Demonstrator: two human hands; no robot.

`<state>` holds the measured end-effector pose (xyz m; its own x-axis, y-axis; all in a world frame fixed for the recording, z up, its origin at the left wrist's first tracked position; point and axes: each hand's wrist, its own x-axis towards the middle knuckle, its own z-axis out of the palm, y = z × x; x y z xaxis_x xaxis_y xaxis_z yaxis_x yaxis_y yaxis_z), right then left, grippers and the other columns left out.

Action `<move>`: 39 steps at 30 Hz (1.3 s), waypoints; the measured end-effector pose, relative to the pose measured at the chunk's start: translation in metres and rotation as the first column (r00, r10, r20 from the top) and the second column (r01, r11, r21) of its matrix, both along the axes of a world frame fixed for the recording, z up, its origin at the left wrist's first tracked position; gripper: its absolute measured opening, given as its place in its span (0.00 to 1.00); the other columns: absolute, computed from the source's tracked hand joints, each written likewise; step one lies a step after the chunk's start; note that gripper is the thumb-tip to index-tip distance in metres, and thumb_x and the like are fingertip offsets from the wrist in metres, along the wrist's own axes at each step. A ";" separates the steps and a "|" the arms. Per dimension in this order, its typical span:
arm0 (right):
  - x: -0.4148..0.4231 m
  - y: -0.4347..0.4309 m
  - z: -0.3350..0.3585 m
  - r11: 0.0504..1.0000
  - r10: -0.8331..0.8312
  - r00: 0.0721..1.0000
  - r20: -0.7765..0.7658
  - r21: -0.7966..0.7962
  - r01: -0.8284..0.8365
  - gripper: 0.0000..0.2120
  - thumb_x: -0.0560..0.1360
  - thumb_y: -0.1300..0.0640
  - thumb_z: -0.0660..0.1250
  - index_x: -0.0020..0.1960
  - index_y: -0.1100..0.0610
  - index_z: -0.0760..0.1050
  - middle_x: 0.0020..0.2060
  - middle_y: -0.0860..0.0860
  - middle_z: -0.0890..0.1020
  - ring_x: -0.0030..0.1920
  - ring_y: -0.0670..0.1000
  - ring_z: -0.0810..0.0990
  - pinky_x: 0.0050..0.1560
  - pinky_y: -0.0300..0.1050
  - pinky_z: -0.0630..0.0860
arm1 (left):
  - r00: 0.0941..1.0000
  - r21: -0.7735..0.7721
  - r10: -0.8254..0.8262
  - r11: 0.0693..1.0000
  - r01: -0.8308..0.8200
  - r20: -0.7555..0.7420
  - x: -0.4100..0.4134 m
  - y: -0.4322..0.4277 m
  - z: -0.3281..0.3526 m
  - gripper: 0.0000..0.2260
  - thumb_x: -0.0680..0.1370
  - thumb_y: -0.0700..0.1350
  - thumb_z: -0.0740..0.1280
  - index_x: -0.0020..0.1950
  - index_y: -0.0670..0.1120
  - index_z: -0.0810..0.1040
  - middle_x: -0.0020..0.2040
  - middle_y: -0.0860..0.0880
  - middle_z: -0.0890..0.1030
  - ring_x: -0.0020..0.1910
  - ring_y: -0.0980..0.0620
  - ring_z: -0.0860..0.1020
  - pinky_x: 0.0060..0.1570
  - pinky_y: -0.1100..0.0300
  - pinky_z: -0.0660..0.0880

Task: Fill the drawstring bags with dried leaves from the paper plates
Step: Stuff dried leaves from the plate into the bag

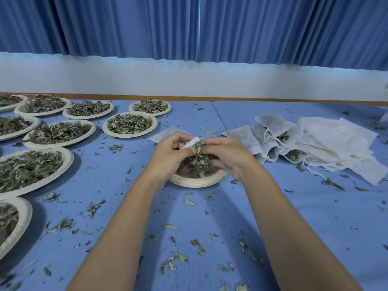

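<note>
Head view: left hand with fingers tight on drawstring bag, right hand likewise on dried leaves.

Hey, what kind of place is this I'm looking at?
Probably a makeshift packing workroom: a long blue-covered table, rows of paper plates heaped with dried leaves, a pile of white drawstring bags, and blue curtains along the wall behind.

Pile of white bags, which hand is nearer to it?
Right. The right hand sits just left of the pile of white bags; the left hand is farther left.
</note>
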<state>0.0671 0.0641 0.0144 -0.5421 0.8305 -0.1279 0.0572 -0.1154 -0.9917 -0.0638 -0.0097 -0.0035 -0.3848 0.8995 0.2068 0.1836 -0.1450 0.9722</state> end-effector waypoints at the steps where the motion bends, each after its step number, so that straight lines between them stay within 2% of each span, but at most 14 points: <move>1: 0.001 0.000 0.001 0.999 0.032 0.999 -0.024 -0.025 -0.033 0.10 0.71 0.69 0.70 0.52 0.63 0.81 0.43 0.57 0.85 0.44 0.51 0.84 0.45 0.41 0.82 | 0.999 -0.001 0.034 0.999 -0.034 0.003 0.000 0.001 -0.001 0.11 0.74 0.34 0.68 0.42 0.51 0.80 0.32 0.50 0.71 0.32 0.58 0.71 0.32 0.71 0.70; 5: -0.003 -0.003 0.006 0.980 0.048 0.982 -0.182 -0.181 -0.082 0.05 0.72 0.73 0.66 0.45 0.67 0.79 0.39 0.58 0.82 0.44 0.53 0.82 0.39 0.41 0.81 | 0.981 0.041 0.191 0.980 -0.192 0.042 0.007 0.005 -0.003 0.12 0.75 0.33 0.65 0.37 0.49 0.77 0.28 0.54 0.68 0.26 0.63 0.67 0.28 0.71 0.65; 8: -0.003 -0.004 0.005 0.977 0.098 0.980 -0.172 -0.170 -0.128 0.12 0.71 0.77 0.63 0.48 0.64 0.79 0.39 0.58 0.80 0.42 0.52 0.81 0.43 0.40 0.82 | 0.950 0.064 0.301 0.950 -0.306 0.081 0.011 0.008 -0.006 0.14 0.75 0.34 0.64 0.34 0.50 0.75 0.27 0.57 0.69 0.25 0.62 0.66 0.29 0.68 0.65; 10: -0.002 -0.005 0.003 0.984 0.122 0.983 -0.134 -0.110 -0.137 0.15 0.71 0.77 0.64 0.52 0.62 0.78 0.41 0.58 0.82 0.42 0.50 0.83 0.48 0.40 0.81 | 0.959 0.066 0.279 0.957 -0.282 0.058 0.013 0.007 -0.005 0.14 0.75 0.35 0.65 0.34 0.52 0.77 0.26 0.59 0.71 0.26 0.63 0.68 0.29 0.71 0.67; 12: -0.001 -0.004 0.002 0.992 0.058 0.984 -0.168 -0.104 -0.076 0.10 0.73 0.74 0.65 0.48 0.62 0.79 0.41 0.56 0.83 0.41 0.48 0.83 0.46 0.38 0.81 | 0.981 0.047 0.188 0.981 -0.190 0.054 0.014 0.004 -0.001 0.14 0.76 0.36 0.65 0.37 0.53 0.79 0.26 0.61 0.73 0.28 0.65 0.71 0.30 0.74 0.67; 16: 0.000 -0.001 0.005 0.984 -0.023 0.973 -0.230 -0.176 -0.018 0.04 0.75 0.67 0.66 0.43 0.64 0.79 0.40 0.56 0.83 0.40 0.49 0.84 0.42 0.40 0.82 | 0.991 -0.054 0.083 0.996 -0.077 0.106 0.012 0.000 0.010 0.13 0.76 0.40 0.60 0.42 0.54 0.81 0.30 0.64 0.76 0.34 0.63 0.73 0.36 0.65 0.67; 19: -0.001 -0.001 0.007 0.977 -0.045 0.966 -0.254 -0.214 -0.011 0.03 0.76 0.63 0.67 0.44 0.63 0.77 0.42 0.55 0.82 0.40 0.49 0.84 0.42 0.43 0.82 | 0.992 -0.052 0.118 0.992 -0.116 0.045 0.012 -0.001 0.012 0.08 0.78 0.49 0.62 0.43 0.56 0.80 0.37 0.63 0.79 0.41 0.66 0.76 0.42 0.64 0.68; 22: -0.003 -0.003 0.006 0.986 -0.043 0.981 -0.191 -0.164 0.011 0.05 0.74 0.62 0.70 0.49 0.63 0.79 0.51 0.57 0.82 0.52 0.53 0.81 0.45 0.42 0.82 | 0.987 0.002 0.134 0.991 -0.135 -0.089 0.011 -0.001 0.009 0.05 0.77 0.49 0.67 0.43 0.55 0.81 0.36 0.64 0.80 0.37 0.69 0.76 0.42 0.68 0.70; 23: -0.004 -0.005 0.005 0.991 -0.047 0.985 -0.164 -0.130 0.025 0.06 0.74 0.63 0.70 0.50 0.64 0.80 0.52 0.58 0.82 0.53 0.53 0.80 0.45 0.41 0.82 | 0.987 0.005 0.127 0.992 -0.127 -0.097 0.011 0.000 0.009 0.06 0.77 0.47 0.67 0.43 0.56 0.81 0.35 0.65 0.80 0.37 0.69 0.75 0.43 0.68 0.70; 26: -0.008 -0.010 0.004 0.995 -0.103 0.991 -0.086 -0.016 0.102 0.06 0.73 0.66 0.70 0.50 0.63 0.81 0.49 0.57 0.84 0.46 0.49 0.83 0.43 0.36 0.81 | 0.990 0.002 0.123 0.992 -0.123 -0.073 0.011 0.000 0.011 0.11 0.77 0.43 0.65 0.41 0.57 0.81 0.38 0.62 0.81 0.39 0.68 0.76 0.47 0.62 0.72; 29: -0.013 -0.014 0.005 0.973 -0.222 0.974 -0.038 0.053 0.224 0.04 0.72 0.66 0.71 0.44 0.59 0.82 0.40 0.52 0.84 0.41 0.50 0.83 0.38 0.33 0.80 | 0.985 0.001 0.137 0.991 -0.137 -0.106 0.015 -0.001 0.013 0.13 0.77 0.41 0.63 0.41 0.58 0.81 0.42 0.56 0.81 0.45 0.58 0.78 0.54 0.51 0.75; 31: -0.012 -0.013 0.009 0.971 -0.240 0.967 -0.089 -0.025 0.238 0.05 0.71 0.67 0.72 0.41 0.58 0.81 0.37 0.52 0.83 0.37 0.47 0.82 0.35 0.34 0.79 | 0.984 0.016 0.140 0.990 -0.139 -0.112 0.018 -0.002 0.015 0.15 0.76 0.40 0.62 0.41 0.59 0.82 0.44 0.53 0.82 0.46 0.55 0.78 0.52 0.52 0.75; 34: -0.008 -0.010 0.017 0.960 -0.209 0.938 -0.275 -0.243 0.143 0.05 0.71 0.69 0.70 0.42 0.61 0.80 0.32 0.51 0.83 0.31 0.44 0.82 0.32 0.34 0.78 | 0.997 0.086 0.077 0.993 -0.078 0.021 0.017 -0.003 0.025 0.17 0.75 0.35 0.60 0.43 0.55 0.82 0.36 0.59 0.81 0.33 0.60 0.75 0.41 0.67 0.73; 39: -0.013 -0.012 0.018 0.927 -0.245 0.896 -0.369 -0.359 0.106 0.05 0.75 0.68 0.66 0.47 0.62 0.79 0.39 0.54 0.82 0.35 0.45 0.81 0.32 0.32 0.77 | 0.987 0.110 -0.046 0.993 0.029 0.157 0.021 -0.005 0.029 0.17 0.75 0.31 0.60 0.46 0.50 0.82 0.33 0.59 0.79 0.33 0.61 0.75 0.36 0.69 0.74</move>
